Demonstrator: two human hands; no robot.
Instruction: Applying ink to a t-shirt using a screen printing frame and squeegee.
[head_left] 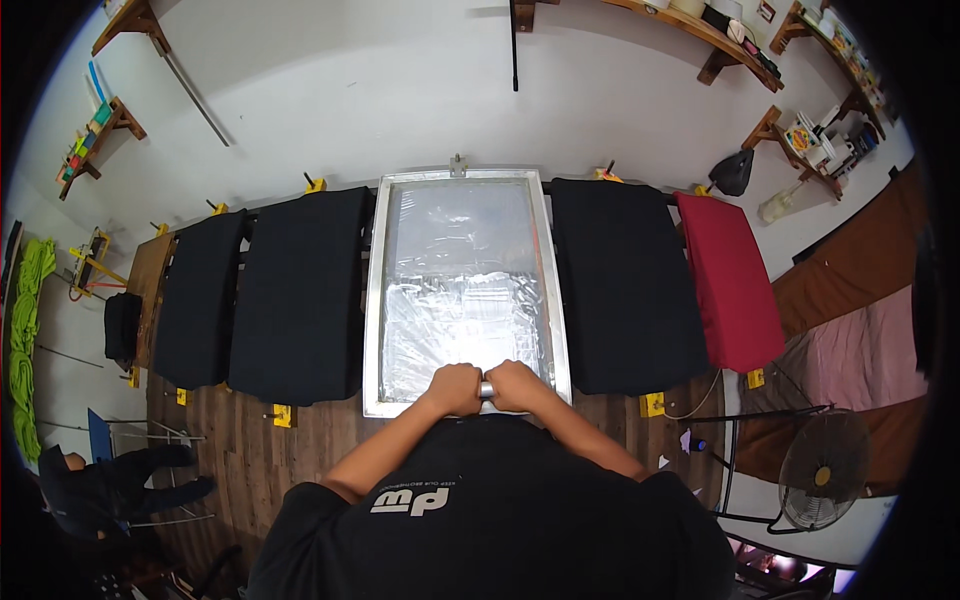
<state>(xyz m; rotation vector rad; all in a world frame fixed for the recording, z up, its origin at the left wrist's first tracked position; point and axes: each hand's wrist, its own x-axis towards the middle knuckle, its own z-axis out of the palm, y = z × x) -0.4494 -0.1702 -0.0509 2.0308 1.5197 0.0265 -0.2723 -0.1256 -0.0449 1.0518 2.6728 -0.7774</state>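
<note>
A silver-framed printing screen (374, 280) lies in front of me, its mesh coated with a pale, glossy, streaky layer that is brighter in the lower half. Near the frame's front end, my left hand (454, 388) is closed on a silver metal bar (487, 390). Just right of it, my right hand (512, 386) grips the same bar, so only a short piece of it shows between my fists. Dark cloth-covered platens (295, 280) flank the screen on both sides, with a red one (725, 285) at the right.
Wall shelves (660, 15) hold supplies. Yellow clamps (652, 405) line the platens, with a wooden board (158, 250) at the left end. A fan (822, 470) and brown and pink cloths (860, 340) are at right. A co-worker in dark clothes (95, 495) is at lower left, near green fabric (30, 330).
</note>
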